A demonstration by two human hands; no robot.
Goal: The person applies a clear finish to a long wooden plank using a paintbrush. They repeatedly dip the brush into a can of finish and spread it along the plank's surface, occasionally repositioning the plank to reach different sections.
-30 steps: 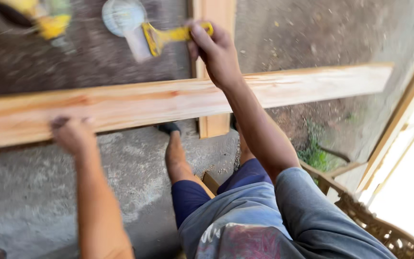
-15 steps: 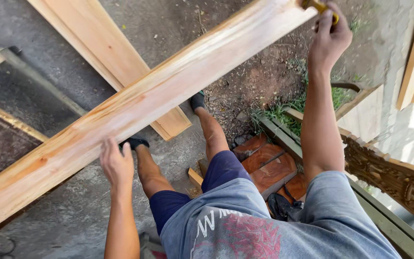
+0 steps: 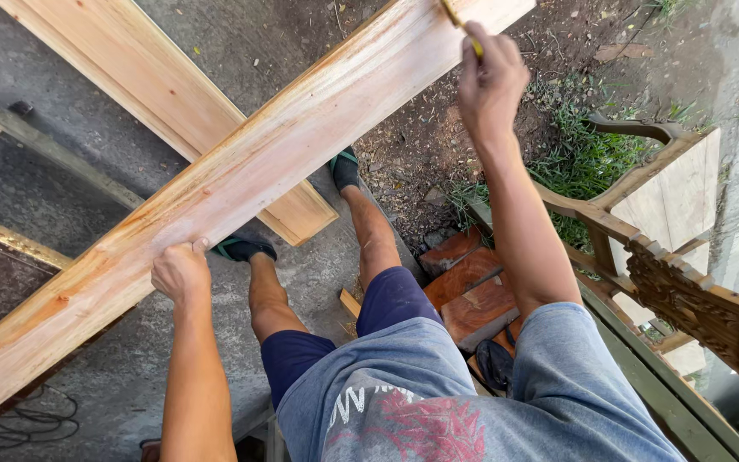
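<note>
A long pale wooden plank (image 3: pixel 241 184) runs from lower left to upper right across the view. My left hand (image 3: pixel 181 272) grips its near edge, fingers curled over the wood. My right hand (image 3: pixel 491 79) is closed around a yellow brush handle (image 3: pixel 462 24) held over the plank's far end; the brush head is out of frame. My legs in dark shorts and feet in green sandals stand below the plank.
A second plank (image 3: pixel 156 94) lies under the first on the concrete ground. A framed panel (image 3: pixel 10 231) sits at the left. Reddish wood blocks (image 3: pixel 472 295) lie by my leg. A carved wooden furniture frame (image 3: pixel 694 291) and grass (image 3: pixel 583 162) are at the right.
The view has swung from the plank lying level to it running diagonally. My right hand with the brush has moved to the plank's far end, and my left hand has kept its grip on the edge.
</note>
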